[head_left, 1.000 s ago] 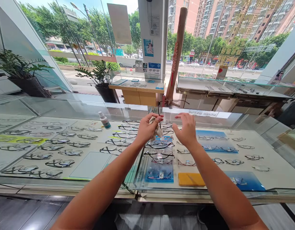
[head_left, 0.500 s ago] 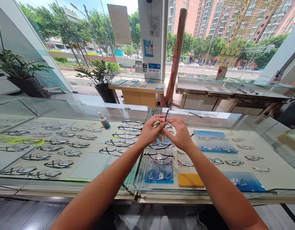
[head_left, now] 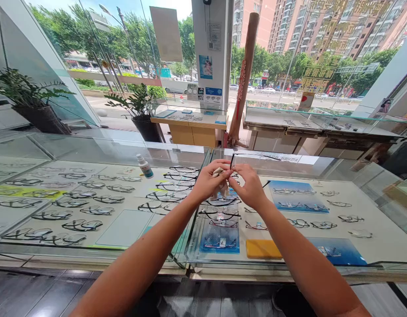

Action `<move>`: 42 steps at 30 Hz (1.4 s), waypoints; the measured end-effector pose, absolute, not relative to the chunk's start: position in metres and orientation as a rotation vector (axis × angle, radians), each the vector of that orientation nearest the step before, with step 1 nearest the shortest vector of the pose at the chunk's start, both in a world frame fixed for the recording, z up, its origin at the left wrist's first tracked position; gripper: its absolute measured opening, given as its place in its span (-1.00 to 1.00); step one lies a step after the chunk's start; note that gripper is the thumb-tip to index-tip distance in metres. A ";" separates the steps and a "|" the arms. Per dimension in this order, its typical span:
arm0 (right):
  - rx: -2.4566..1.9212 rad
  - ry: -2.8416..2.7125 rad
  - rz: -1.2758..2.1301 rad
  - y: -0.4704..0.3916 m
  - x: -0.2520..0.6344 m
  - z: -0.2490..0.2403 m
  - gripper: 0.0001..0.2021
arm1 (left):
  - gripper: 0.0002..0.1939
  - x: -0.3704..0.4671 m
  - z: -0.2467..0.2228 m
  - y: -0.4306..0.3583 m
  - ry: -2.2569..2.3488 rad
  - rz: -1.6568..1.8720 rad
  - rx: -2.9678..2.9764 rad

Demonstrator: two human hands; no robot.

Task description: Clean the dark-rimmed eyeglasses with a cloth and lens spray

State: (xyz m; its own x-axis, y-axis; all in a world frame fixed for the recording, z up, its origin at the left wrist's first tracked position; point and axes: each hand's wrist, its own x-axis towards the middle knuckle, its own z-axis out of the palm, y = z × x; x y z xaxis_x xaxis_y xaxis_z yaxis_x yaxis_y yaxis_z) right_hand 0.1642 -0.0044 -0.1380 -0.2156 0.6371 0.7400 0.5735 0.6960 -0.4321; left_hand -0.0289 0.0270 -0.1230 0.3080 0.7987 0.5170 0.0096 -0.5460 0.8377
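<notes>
My left hand (head_left: 207, 182) and my right hand (head_left: 249, 185) meet above a glass display counter (head_left: 190, 152). Between them they hold a pair of thin black-framed glasses (head_left: 232, 161); one temple sticks up and another runs off to the right. A small whitish cloth (head_left: 220, 187) is pinched in my left hand against the glasses. The lenses are mostly hidden behind my fingers.
Under the glass lie several rows of spectacle frames (head_left: 84, 207) on white and blue trays, plus a yellow pad (head_left: 263, 248). A small spray bottle (head_left: 144, 166) stands on the counter at left. Potted plants (head_left: 139, 108), a wooden post (head_left: 243, 75) and further counters stand behind.
A second ago my right hand was open and apart from the glasses; it has moved left and closed on them. The frame has dropped lower between both hands.
</notes>
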 end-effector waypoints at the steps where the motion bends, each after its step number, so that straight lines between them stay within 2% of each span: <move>1: -0.935 -1.888 0.082 -0.004 0.164 -0.138 -0.76 | -0.60 -0.029 -0.123 0.026 0.722 1.308 1.813; 5: -0.961 -1.822 0.070 -0.003 0.166 -0.137 -0.76 | -0.62 -0.028 -0.118 0.021 0.775 1.294 1.791; 9: -1.032 -1.701 0.026 0.001 0.175 -0.135 -0.70 | -0.51 -0.030 -0.110 0.016 0.928 1.249 1.602; 14: -1.111 -1.604 -0.007 0.006 0.190 -0.130 -0.69 | -0.57 -0.034 -0.097 0.021 0.935 1.230 1.326; 18: -1.134 -1.575 -0.004 0.009 0.194 -0.129 -0.71 | -0.41 -0.037 -0.093 0.023 0.913 1.021 1.153; 28: -1.127 -1.571 -0.013 0.008 0.191 -0.129 -0.71 | -0.41 -0.043 -0.113 0.025 0.940 0.652 1.468; 31: -1.135 -1.584 -0.009 0.007 0.191 -0.128 -0.72 | -0.53 -0.042 -0.119 0.029 0.978 0.649 1.644; 35: -1.137 -1.594 -0.010 0.007 0.191 -0.128 -0.71 | -0.66 -0.044 -0.117 0.034 1.134 0.808 1.878; 38: -1.118 -1.594 -0.019 0.006 0.191 -0.129 -0.70 | -0.69 -0.052 -0.110 0.042 1.410 1.139 1.893; 42: -1.103 -1.609 -0.034 0.005 0.193 -0.130 -0.70 | -0.47 -0.075 -0.103 0.059 2.012 1.579 1.593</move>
